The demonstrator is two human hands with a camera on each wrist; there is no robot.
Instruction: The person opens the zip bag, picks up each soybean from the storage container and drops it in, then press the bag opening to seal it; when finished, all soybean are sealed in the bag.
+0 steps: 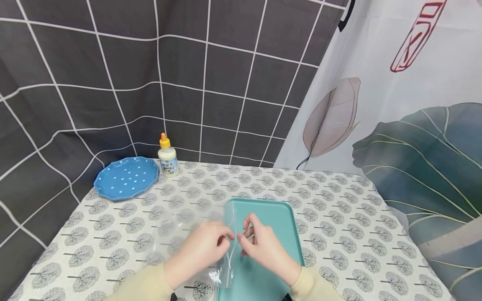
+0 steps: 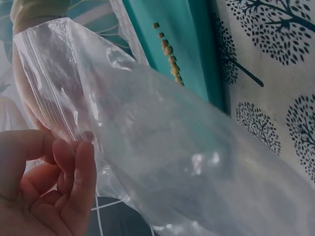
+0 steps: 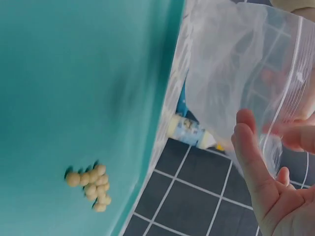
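A clear zip bag [image 1: 229, 242] stands between the two hands, its zip strip [image 2: 54, 88] facing right in the head view. My left hand [image 1: 205, 246] pinches the bag's edge by the zip between thumb and fingers. Close by on the other side is my right hand [image 1: 263, 246], with its fingers loosely bent beside the bag's mouth. The right wrist view shows those fingers apart, with no grip on the plastic visible. Below lies a teal tray [image 1: 278, 217], bearing a cluster of several small beige balls [image 3: 93, 186]. In the head view the balls are hidden.
At the back left stand a blue dotted plate [image 1: 127, 177] and a small bottle [image 1: 168, 161] with a yellow and orange cap. A tree-patterned cloth [image 1: 339, 234] covers the table. A dark grid curtain [image 1: 226, 83] hangs behind.
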